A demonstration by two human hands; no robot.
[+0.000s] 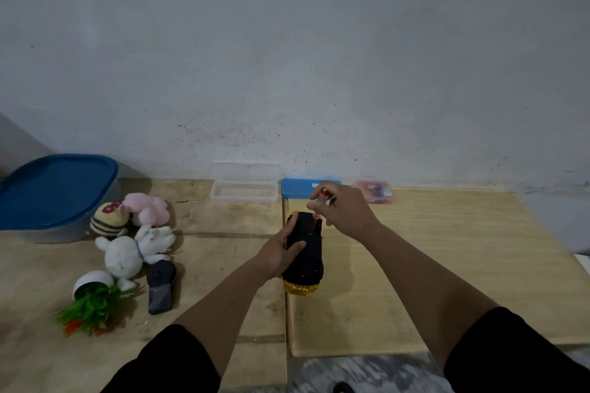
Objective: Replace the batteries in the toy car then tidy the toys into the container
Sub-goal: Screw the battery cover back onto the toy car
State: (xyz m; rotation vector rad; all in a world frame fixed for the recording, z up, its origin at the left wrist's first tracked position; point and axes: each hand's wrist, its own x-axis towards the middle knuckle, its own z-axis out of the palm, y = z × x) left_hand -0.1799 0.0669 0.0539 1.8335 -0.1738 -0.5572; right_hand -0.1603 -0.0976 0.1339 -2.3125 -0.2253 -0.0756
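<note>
The head view shows the left hand point(281, 254) gripping the upturned toy car point(305, 252), light, rigid plastic best held by its flanks, mid-surface, while the right hand point(343, 210) pinches a screwdriver point(319, 206) at its twelve o'clock end.

lid point(54, 188) blue | car point(305, 252) black, yellow | striped plush point(110, 219) | rabbit point(127, 254) white

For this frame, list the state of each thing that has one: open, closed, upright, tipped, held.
toy car: upside down, gripped by left hand
screwdriver: pinched by right hand, tip on car's underside
blue-lidded container: closed
clear case: open
plant pot: tipped over
white plush rabbit: lying down
</note>
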